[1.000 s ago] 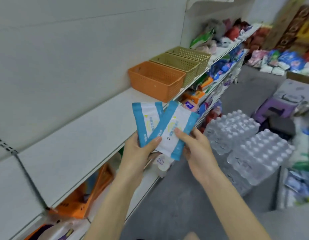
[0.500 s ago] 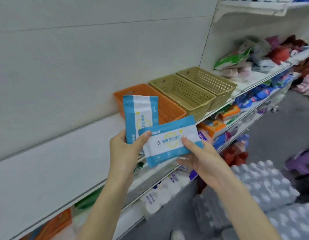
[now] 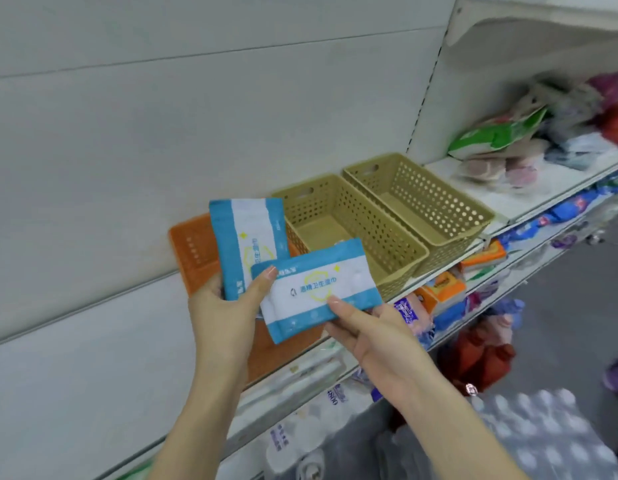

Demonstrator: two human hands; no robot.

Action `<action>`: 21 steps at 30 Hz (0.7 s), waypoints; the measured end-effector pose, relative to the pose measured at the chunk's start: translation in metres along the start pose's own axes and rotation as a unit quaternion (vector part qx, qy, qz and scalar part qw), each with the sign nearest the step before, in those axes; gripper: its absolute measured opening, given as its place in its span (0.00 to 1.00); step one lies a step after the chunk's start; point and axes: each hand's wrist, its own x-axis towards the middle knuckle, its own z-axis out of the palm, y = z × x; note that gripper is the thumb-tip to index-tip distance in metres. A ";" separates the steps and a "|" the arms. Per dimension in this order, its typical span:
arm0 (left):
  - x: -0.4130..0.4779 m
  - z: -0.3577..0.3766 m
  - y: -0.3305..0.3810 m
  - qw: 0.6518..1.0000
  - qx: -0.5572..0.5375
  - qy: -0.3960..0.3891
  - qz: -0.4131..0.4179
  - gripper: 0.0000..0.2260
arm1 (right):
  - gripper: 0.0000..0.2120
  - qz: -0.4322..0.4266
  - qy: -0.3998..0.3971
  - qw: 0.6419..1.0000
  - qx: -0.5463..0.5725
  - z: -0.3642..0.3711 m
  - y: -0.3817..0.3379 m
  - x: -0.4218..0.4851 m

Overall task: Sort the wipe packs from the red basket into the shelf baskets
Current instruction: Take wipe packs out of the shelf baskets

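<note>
Two blue-and-white wipe packs are held up in front of the shelf. My left hand (image 3: 228, 310) grips the upright wipe pack (image 3: 247, 237), thumb on its lower edge. My right hand (image 3: 373, 336) pinches the second wipe pack (image 3: 318, 289), which lies crosswise and overlaps the first. Behind them on the white shelf (image 3: 93, 368) stands an orange basket (image 3: 193, 254), largely hidden by the packs and my hands. To its right stand two beige perforated baskets, the nearer one (image 3: 377, 237) and the farther one (image 3: 439, 206); both look empty. The red basket is out of view.
Bagged goods (image 3: 508, 143) lie on the shelf to the right of the beige baskets. Lower shelves hold colourful packets (image 3: 442, 289) and white bottles (image 3: 300, 427). Shrink-wrapped water bottles (image 3: 550, 434) stand on the floor at lower right.
The view has closed in on the baskets and tilted up. Both hands carried their packs toward the orange basket, and the right-hand pack turned from slanted to nearly level.
</note>
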 end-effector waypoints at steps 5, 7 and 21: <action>0.043 0.009 0.000 0.997 -0.055 -0.033 -0.049 0.07 | 0.03 -0.042 0.078 0.996 -0.010 -0.005 -0.050 0.050; 0.062 0.003 -0.002 0.996 -0.053 -0.037 -0.063 0.09 | 0.00 -0.038 0.127 0.991 -0.017 -0.012 -0.070 0.083; 0.104 0.001 -0.028 0.983 0.087 0.093 -0.131 0.10 | 0.08 0.211 0.199 0.957 -0.002 -0.007 -0.038 0.280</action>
